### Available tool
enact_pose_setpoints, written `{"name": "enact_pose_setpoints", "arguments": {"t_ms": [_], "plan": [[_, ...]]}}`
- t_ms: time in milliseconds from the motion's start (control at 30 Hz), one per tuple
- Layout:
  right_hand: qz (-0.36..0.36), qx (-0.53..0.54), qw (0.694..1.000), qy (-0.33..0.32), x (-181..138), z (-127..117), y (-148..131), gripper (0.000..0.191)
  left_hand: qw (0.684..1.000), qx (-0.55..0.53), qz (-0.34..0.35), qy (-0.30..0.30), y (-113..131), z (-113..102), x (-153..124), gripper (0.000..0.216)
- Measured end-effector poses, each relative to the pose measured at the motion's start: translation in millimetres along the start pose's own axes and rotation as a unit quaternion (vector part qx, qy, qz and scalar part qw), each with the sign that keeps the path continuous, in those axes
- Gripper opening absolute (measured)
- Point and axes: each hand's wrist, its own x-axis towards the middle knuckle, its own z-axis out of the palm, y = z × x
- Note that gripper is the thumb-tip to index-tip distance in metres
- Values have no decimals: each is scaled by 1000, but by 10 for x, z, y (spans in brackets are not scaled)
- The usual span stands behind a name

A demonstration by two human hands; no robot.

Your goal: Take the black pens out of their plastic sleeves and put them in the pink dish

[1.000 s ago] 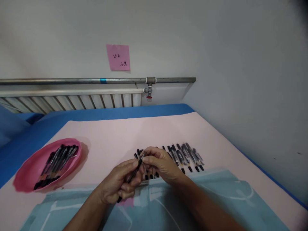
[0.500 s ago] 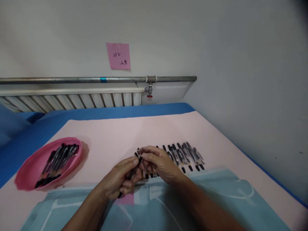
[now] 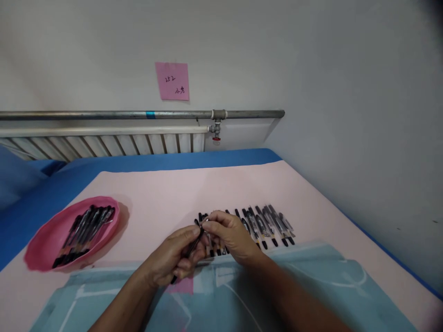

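My left hand (image 3: pixel 175 256) is closed around a dark pen (image 3: pixel 191 246), held slanting with its upper end toward the right. At that upper end, the thumb and fingers of my right hand (image 3: pixel 230 235) are pinched together. A small shiny bit shows at the right fingertips, too small to make out. Behind and beside my hands lies a row of pens (image 3: pixel 261 226) with clear barrels and black ends, partly hidden by the right hand. More black pens (image 3: pixel 83 235) lie bunched in a pink basin (image 3: pixel 39 242) on the left.
A pale pink sheet (image 3: pixel 166 193) covers the blue table surface (image 3: pixel 173 163). Nearest me lies a light blue cloth (image 3: pixel 311 276), with a pink paper piece (image 3: pixel 182 286) below my hands. Behind stand a radiator (image 3: pixel 138 144), a pipe (image 3: pixel 104 115) and a wall note (image 3: pixel 172 81).
The right fingertips have shifted slightly at the pen's upper end, and a shiny bit now shows there. The left hand keeps its grip; the view has moved a little.
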Motion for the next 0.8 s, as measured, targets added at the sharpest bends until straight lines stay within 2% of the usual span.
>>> {"name": "enact_pose_setpoints", "arguments": {"t_ms": [67, 167, 333, 467, 633, 800], "plan": [[4, 6, 1000, -2, 2, 1, 9, 16, 1000, 1, 1, 5, 1, 5, -2, 31], [7, 28, 998, -52, 3, 7, 24, 17, 1000, -6, -4, 12, 3, 9, -3, 31], [-11, 6, 1000, 9, 0, 36, 26, 16, 1000, -8, 0, 4, 0, -2, -2, 30], [2, 22, 999, -39, 5, 29, 31, 17, 1000, -10, 5, -1, -1, -14, 2, 30], [-2, 6, 1000, 13, 8, 29, 41, 18, 1000, 10, 19, 16, -6, 0, 12, 32], [3, 33, 999, -36, 3, 44, 38, 18, 1000, 6, 19, 17, -7, 6, 9, 33]]}}
